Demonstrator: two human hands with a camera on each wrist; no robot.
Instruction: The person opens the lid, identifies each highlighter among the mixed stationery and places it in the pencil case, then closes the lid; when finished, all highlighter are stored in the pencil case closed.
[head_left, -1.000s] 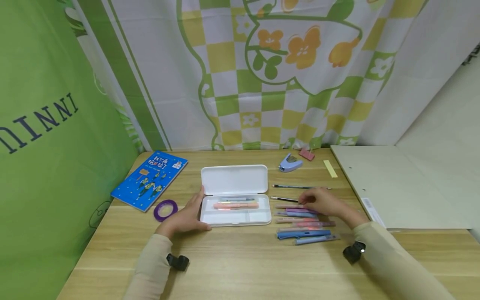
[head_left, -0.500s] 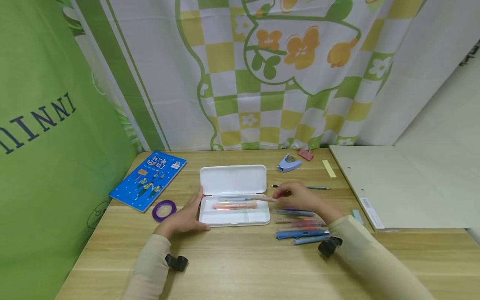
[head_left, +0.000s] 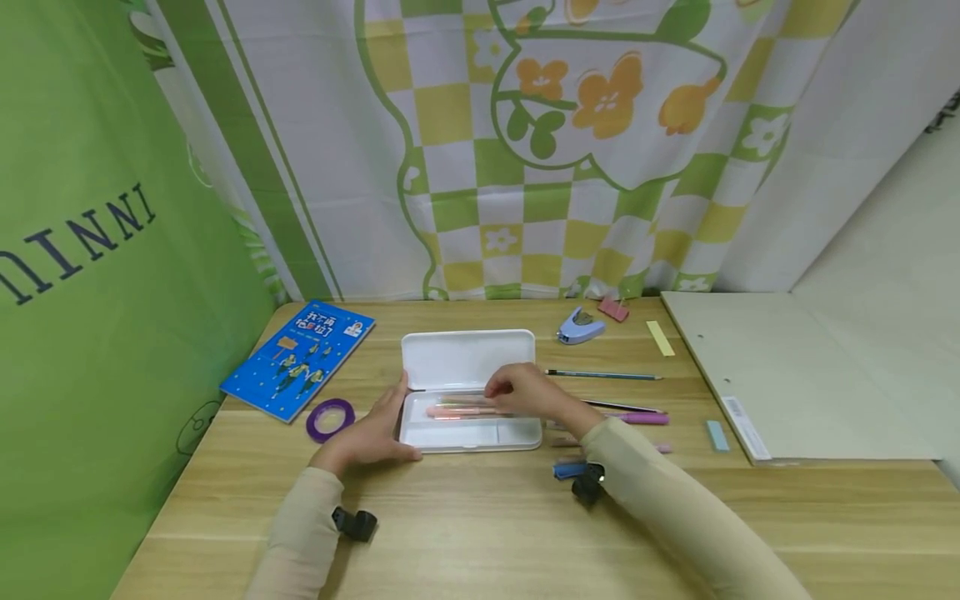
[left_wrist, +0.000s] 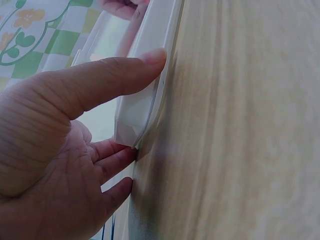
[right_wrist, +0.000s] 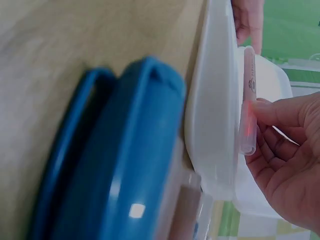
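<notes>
A white pencil case (head_left: pixel 442 436) lies with its lid (head_left: pixel 457 354) raised, its tray divided into compartments. Its left end is held by my left hand (head_left: pixel 372 431); in the left wrist view the thumb presses the front wall and the fingers reach around the end. Over the right part of the tray, my right hand (head_left: pixel 531 393) pinches a slim pinkish pen (right_wrist: pixel 249 120). In the head view that hand partly hides the peach and pale pens (head_left: pixel 457 411) in the back compartment. Beside the case lie a purple pen (head_left: pixel 647 418) and a blue pen (head_left: pixel 566 471), partly covered by my right forearm.
A pencil (head_left: pixel 607 375), a dark pencil (head_left: pixel 626 407) and a light-blue block (head_left: pixel 717 436) lie to the right. Behind them are a lilac stapler-like tool (head_left: pixel 580 327) and a pink clip (head_left: pixel 613 309). Purple tape (head_left: pixel 330 421) and a blue book (head_left: pixel 298 362) lie left.
My right hand has picked up a pinkish pen from the row on the right and carried it left over the case's tray. The left hand stays at the case's left end.
</notes>
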